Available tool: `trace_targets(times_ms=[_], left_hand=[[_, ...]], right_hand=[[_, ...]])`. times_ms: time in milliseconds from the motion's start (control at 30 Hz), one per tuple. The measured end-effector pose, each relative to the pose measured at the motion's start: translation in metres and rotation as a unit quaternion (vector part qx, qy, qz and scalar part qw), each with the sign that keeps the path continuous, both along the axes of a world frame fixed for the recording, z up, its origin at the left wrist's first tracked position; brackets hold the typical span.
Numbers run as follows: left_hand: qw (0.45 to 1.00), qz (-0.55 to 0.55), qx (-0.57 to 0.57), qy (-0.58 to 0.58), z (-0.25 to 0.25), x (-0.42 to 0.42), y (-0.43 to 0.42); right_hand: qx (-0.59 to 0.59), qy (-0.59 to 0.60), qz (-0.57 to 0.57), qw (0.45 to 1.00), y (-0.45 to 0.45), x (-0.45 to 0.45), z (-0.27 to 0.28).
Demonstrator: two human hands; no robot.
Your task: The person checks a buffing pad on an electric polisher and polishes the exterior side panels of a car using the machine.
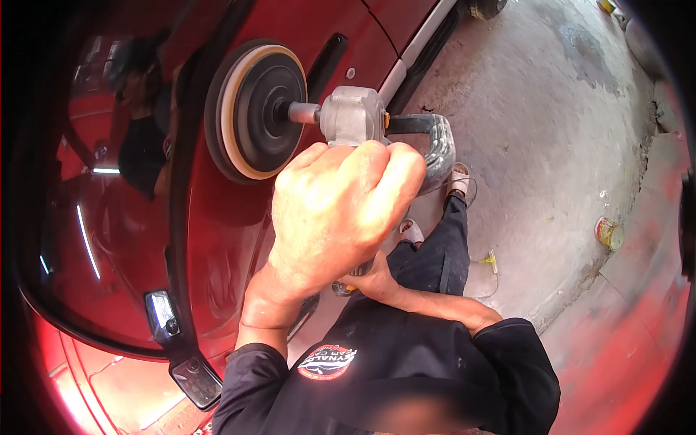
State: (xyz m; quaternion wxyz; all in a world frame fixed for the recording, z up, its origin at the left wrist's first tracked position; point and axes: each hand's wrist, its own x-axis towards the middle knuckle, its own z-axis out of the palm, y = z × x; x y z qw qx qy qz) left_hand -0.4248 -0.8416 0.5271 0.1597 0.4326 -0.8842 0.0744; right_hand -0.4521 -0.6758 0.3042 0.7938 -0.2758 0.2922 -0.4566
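I've got the left hand (341,199) round the polisher (354,117), car (221,225) beside it, right hand (378,281) near its rear, can't tell if gripping.

There are two hands (337,206), one polisher (353,116), two shoes (460,181)

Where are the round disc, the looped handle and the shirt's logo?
Round disc (258,114): head view, on its dark backing.
Looped handle (441,143): head view, on its grooved grip.
Shirt logo (328,362): head view, on its printed middle.
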Motion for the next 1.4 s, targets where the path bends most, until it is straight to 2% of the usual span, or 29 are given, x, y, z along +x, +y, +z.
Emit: trace_targets(times_ms=[67, 167, 267, 333, 467, 533, 600, 667, 733, 767, 800, 867, 967, 1000, 1033, 1067, 1267, 1400], left_hand=[[1.000, -0.011, -0.001, -0.015, 0.001, -0.002, -0.005], [0.999, -0.037, -0.016, 0.002, -0.006, -0.011, -0.030], [0.999, -0.019, -0.027, 0.017, -0.006, -0.019, -0.054], [1.000, -0.004, -0.028, 0.009, 0.000, -0.030, -0.074], [0.992, 0.014, -0.077, 0.096, 0.000, -0.026, -0.079], [0.990, 0.021, -0.070, 0.120, 0.001, -0.010, -0.057], [0.982, 0.006, -0.117, 0.150, -0.003, 0.016, -0.024], [0.972, -0.017, -0.139, 0.188, -0.009, 0.036, 0.010], [0.980, -0.010, -0.096, 0.174, -0.001, 0.059, 0.055], [0.979, -0.009, -0.100, 0.178, -0.001, 0.070, 0.075], [0.980, -0.007, -0.095, 0.177, -0.002, 0.081, 0.095], [0.983, -0.001, -0.075, 0.168, -0.004, 0.102, 0.136], [0.981, 0.023, -0.082, 0.172, -0.019, 0.125, 0.191], [0.981, 0.030, -0.083, 0.175, -0.021, 0.129, 0.203], [0.985, 0.041, -0.032, 0.165, -0.015, 0.130, 0.216], [0.985, 0.038, -0.030, 0.167, -0.018, 0.131, 0.219], [0.987, 0.007, -0.010, 0.157, -0.041, 0.120, 0.192], [0.985, -0.015, 0.043, 0.166, -0.060, 0.105, 0.148]], right_hand=[[0.048, -0.037, 0.019, 0.998, -0.001, 0.001, -0.001], [0.020, -0.038, -0.085, 0.995, -0.021, 0.002, 0.006], [-0.001, 0.008, -0.075, 0.997, -0.043, -0.004, -0.004], [0.028, -0.051, -0.117, 0.991, -0.062, -0.014, 0.003], [-0.006, 0.046, -0.116, 0.992, -0.084, -0.042, 0.009], [-0.043, 0.113, -0.086, 0.989, -0.072, -0.052, 0.002], [-0.106, 0.212, -0.044, 0.970, -0.052, -0.057, -0.011], [-0.117, 0.232, -0.073, 0.963, -0.033, -0.052, -0.017], [-0.126, 0.258, -0.118, 0.951, -0.012, -0.043, -0.019], [-0.140, 0.243, -0.038, 0.959, -0.002, -0.046, -0.023], [-0.142, 0.200, -0.005, 0.969, 0.023, -0.043, -0.078], [-0.091, 0.176, 0.037, 0.980, 0.038, -0.033, -0.067], [-0.074, 0.154, 0.055, 0.984, 0.071, -0.019, -0.088], [-0.167, 0.224, 0.081, 0.957, 0.074, -0.021, -0.089], [-0.259, 0.290, 0.094, 0.916, 0.077, -0.023, -0.089], [-0.262, 0.295, 0.125, 0.910, 0.084, -0.021, -0.094], [-0.082, 0.222, 0.099, 0.966, 0.111, -0.020, -0.093], [-0.072, 0.226, -0.017, 0.971, 0.093, -0.021, -0.067]])
